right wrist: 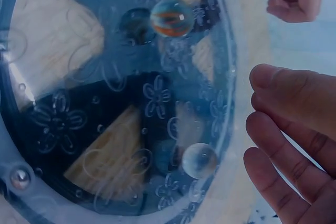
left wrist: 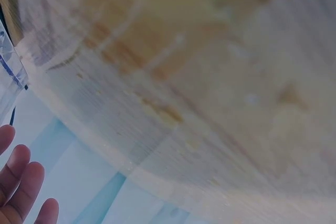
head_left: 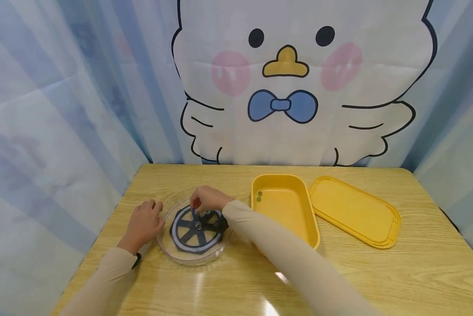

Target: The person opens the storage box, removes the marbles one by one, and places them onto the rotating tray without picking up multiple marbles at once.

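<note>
In the head view, a clear round dish with a dark blue, wheel-like spoked pattern sits at the left of the table. My left hand rests by its left side, fingers loosely bent, fingertips at the rim. My right hand reaches over the far part of the dish, fingertips pointing down at a spoke. In the right wrist view, an orange-striped marble, a pale clear marble and a small one lie on the flower-embossed dish. The right hand's fingers show nothing between them.
A yellow tub stands right of the dish under my right forearm, with green marbles inside its left side. Its yellow lid lies farther right. A printed curtain hangs behind the table.
</note>
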Demonstrator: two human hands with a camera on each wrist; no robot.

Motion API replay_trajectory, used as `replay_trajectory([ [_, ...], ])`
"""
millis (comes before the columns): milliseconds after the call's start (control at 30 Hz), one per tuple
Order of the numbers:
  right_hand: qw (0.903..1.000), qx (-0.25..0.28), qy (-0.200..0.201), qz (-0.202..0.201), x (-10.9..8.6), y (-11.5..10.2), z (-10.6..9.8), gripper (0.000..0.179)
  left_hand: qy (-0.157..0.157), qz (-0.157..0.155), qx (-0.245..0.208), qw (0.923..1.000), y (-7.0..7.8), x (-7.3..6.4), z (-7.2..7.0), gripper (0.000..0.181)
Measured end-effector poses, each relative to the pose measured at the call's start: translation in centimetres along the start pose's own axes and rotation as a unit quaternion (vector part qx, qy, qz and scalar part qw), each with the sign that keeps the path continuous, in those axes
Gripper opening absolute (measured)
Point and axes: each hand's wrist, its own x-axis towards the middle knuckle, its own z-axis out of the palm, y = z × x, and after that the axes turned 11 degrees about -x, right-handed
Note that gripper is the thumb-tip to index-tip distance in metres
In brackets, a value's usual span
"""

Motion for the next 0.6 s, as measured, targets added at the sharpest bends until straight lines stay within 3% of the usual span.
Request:
replay_trajectory([
  [600,0.9983,-0.056,-0.013,0.000,0.74,0.26,0.92,0.007,-0.003,-0.005,-0.008,1.0000,-0.03,0.09,-0.09,0.010],
])
